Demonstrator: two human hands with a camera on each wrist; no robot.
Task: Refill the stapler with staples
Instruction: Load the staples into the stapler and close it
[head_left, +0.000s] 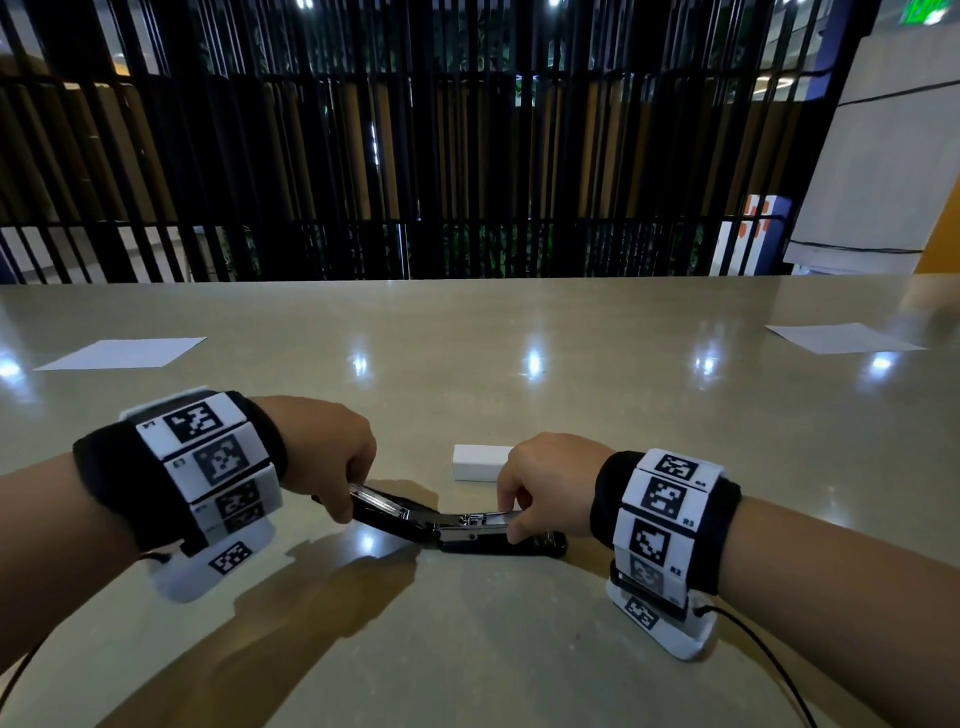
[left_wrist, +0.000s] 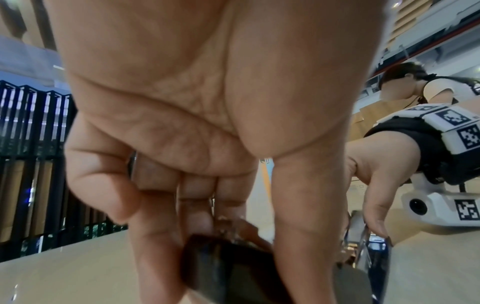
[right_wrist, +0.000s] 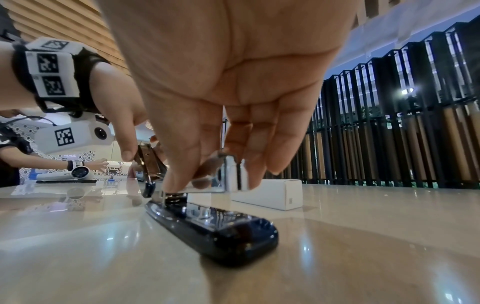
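Not much readable text here tbh. The right wristband (head_left: 670, 525) has tiny labels next to its black-and-white square marker codes: "R3" and "R2" are clear enough, and there's one more above them that looks like "R4" but it's too small to be sure. The left wristband (head_left: 208, 457) has the same kind of marker codes, and its little labels are too blurry to read. The white box (right_wrist: 270, 194) has a small square code printed on its end, not legible.

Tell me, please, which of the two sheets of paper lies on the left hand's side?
The sheet of paper at the table's far left, beyond the left hand; the other sheet lies far right.
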